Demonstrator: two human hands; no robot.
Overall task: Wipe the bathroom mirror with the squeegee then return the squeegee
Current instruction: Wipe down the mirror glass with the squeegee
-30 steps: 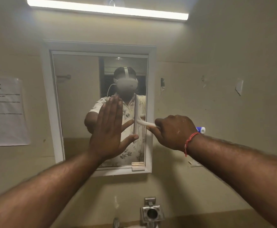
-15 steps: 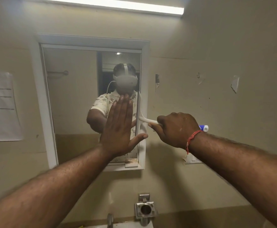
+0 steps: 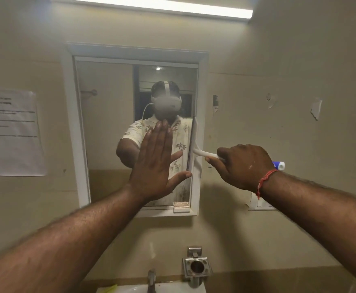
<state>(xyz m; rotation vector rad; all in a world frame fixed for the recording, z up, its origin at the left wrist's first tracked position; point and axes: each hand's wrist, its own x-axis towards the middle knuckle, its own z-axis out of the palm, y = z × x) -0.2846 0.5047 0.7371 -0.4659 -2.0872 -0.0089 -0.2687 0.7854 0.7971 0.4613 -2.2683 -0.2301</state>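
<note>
My left hand [image 3: 155, 163] is open and flat, fingers together and pointing up, thumb spread to the right, palm pressed against the glass of the bathroom mirror [image 3: 105, 127] in its lower right area. My right hand [image 3: 241, 166] is closed around the handle of the squeegee [image 3: 196, 144], knuckles toward the camera, with a red thread band [image 3: 264, 181] on the wrist. The squeegee is white; its handle runs roughly level from my fist to the left, and its blue-and-white end [image 3: 278, 165] sticks out behind the fist. Its blade stands upright at the mirror's right edge, lying along the inner side of the white frame [image 3: 70, 127]. I cannot tell whether the blade touches the glass or only the frame. A paper notice [image 3: 12, 132] hangs on the wall left of the mirror. Below the mirror sit a metal holder [image 3: 196, 266], a tap [image 3: 151, 279] and the rim of a white sink [image 3: 173, 288]
</note>
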